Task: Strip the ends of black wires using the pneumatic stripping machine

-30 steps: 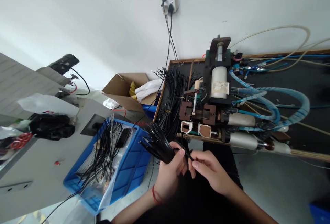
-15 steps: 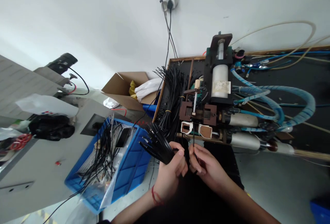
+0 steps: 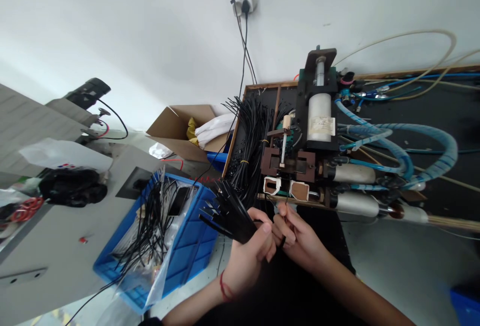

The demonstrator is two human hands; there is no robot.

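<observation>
A bundle of black cables (image 3: 230, 213) is gripped in my left hand (image 3: 253, 246), its cut ends fanning out up and to the left. Close beside it, my right hand (image 3: 296, 238) pinches a single thin black cable, with fingertips near the machine's front edge. The two hands touch or nearly touch. Just beyond my fingers sits a pneumatic machine (image 3: 288, 166) with brown metal jaws. Two white-edged brown pads (image 3: 299, 190) stand apart at its front, with a gap between them. Whether the cable's far end lies in that gap is unclear.
Banded bundles of black cables (image 3: 247, 141) lie in a wood-edged tray left of the machine. A blue crate (image 3: 195, 246) with loose cables stands at lower left, a cardboard box (image 3: 176, 138) behind it. Blue air hoses (image 3: 431, 141) loop at the right.
My right hand has drawn slightly toward my left, and the cable that stood upright between the pads has come down out of the jaws. My left hand still holds the bundle.
</observation>
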